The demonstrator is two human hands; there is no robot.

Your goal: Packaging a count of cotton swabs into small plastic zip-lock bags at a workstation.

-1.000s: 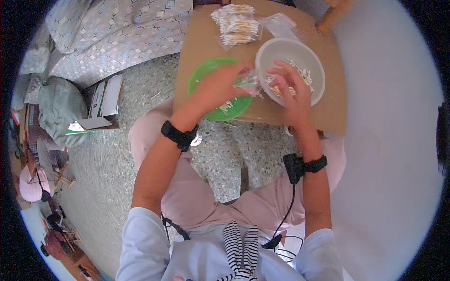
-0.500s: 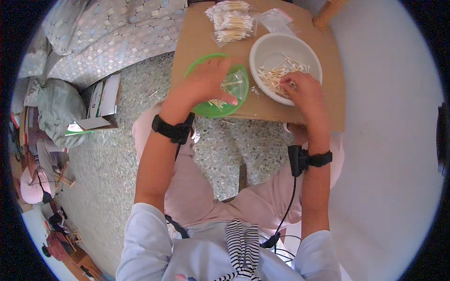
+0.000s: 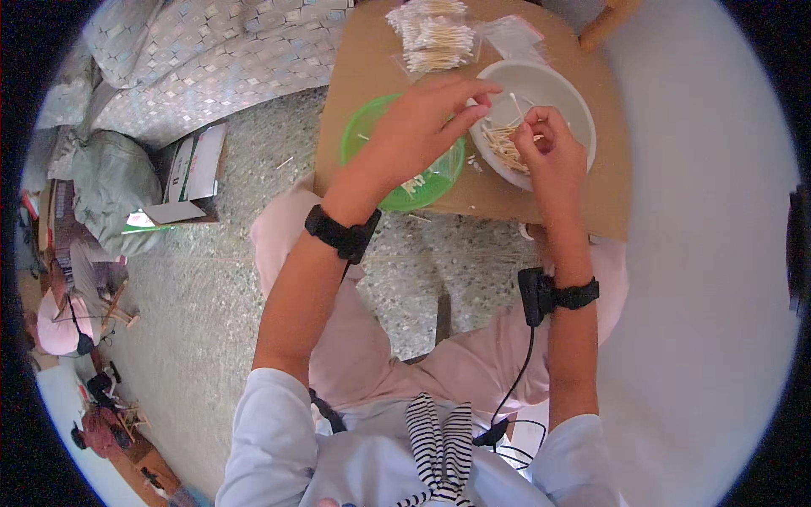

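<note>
My right hand (image 3: 556, 152) pinches a cotton swab (image 3: 517, 105) between thumb and fingertips, its white tip pointing up and away. Below that hand, a heap of loose cotton swabs (image 3: 500, 145) lies in the white bowl (image 3: 585, 108). My left hand (image 3: 418, 122) reaches over the green basket (image 3: 353, 118) toward the bowl's left rim; its thumb and fingers are apart and nothing shows between them. A few swabs (image 3: 412, 186) and a clear plastic bag (image 3: 443, 165) lie in the green basket, partly covered by my left hand and wrist.
Bundles of cotton swabs (image 3: 438, 42) and flat clear bags (image 3: 511, 38) lie at the back of the brown table (image 3: 608, 182). Small white bits (image 3: 475, 162) sit between basket and bowl. A wall (image 3: 701, 211) rises on the right; an opened carton (image 3: 193, 173) stands on the floor at left.
My left hand has moved right, from over the green basket toward the bowl. My right hand has risen out of the swab heap with one swab in its fingers.
</note>
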